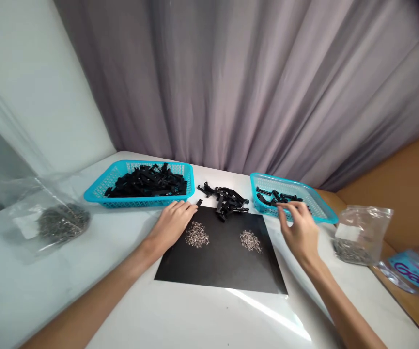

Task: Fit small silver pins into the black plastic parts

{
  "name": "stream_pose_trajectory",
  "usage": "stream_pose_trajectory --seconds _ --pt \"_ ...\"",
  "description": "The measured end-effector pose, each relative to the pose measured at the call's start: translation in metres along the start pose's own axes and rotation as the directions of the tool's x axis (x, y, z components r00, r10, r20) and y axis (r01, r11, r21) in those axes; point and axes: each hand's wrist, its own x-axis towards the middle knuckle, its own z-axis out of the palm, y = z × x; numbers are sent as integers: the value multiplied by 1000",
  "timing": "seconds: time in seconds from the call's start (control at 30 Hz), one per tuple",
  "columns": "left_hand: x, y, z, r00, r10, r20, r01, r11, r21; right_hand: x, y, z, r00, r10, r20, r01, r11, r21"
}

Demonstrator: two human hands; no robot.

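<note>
My left hand (176, 220) is closed on a small black plastic part (199, 202), whose end sticks out past the fingertips at the top left corner of a black mat (224, 271). At the near rim of the right blue basket (321, 201), my right hand (300, 230) has thumb and index finger together in a pinch; what lies between them, if anything, is too small to make out. Several black plastic parts (285, 198) lie in that basket. Between the two baskets is a loose pile of similar black parts (227, 198).
Two heaps of small metal pieces, a left heap (197, 235) and a right heap (250, 241), lie on the mat. A fuller blue basket (102, 186) stands left. Plastic bags of metal pieces sit at the left (64, 223) and right (354, 247), near a bottle (416, 269).
</note>
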Motion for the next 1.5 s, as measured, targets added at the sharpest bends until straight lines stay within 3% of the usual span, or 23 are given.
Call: stream_pose_trajectory --seconds 0.07,0.1,0.17,0.23,0.43,0.5,0.67,0.8,1.0,1.23,1.5 --pt "-2 -2 2 1000 0 2 0 1000 0 -7 -34 0 977 -148 156 105 962 252" --pt "-3 -2 3 1000 -2 3 2 1000 -1 -11 -52 0 943 -233 237 147 932 331" --pt "-4 -3 4 1000 -13 4 13 1000 -1 -19 -84 1 857 -394 333 242 876 417" --pt "-5 -3 4 999 -39 1 39 999 0 -26 -106 1 798 -465 384 285 852 440" --pt "-5 4 -5 993 -118 -28 117 993 -24 -44 -123 1 700 -544 464 365 830 422" --pt "-3 7 -7 991 -129 -46 126 990 -56 -47 -123 2 707 -540 456 368 832 415" --pt "0 9 -6 973 -193 -126 175 974 -145 -40 -124 12 809 -447 381 271 859 434" --pt "0 6 -4 959 -231 -165 196 960 -200 -32 -127 12 824 -421 380 207 846 491" --pt "0 10 -5 952 -260 -163 215 944 -249 -40 -144 3 755 -535 380 315 803 505" --pt "1 12 -8 952 -270 -142 222 932 -286 -43 -167 12 658 -604 449 434 792 429" --pt "2 16 -11 954 -272 -123 218 916 -338 -50 -166 13 688 -586 428 452 807 380"
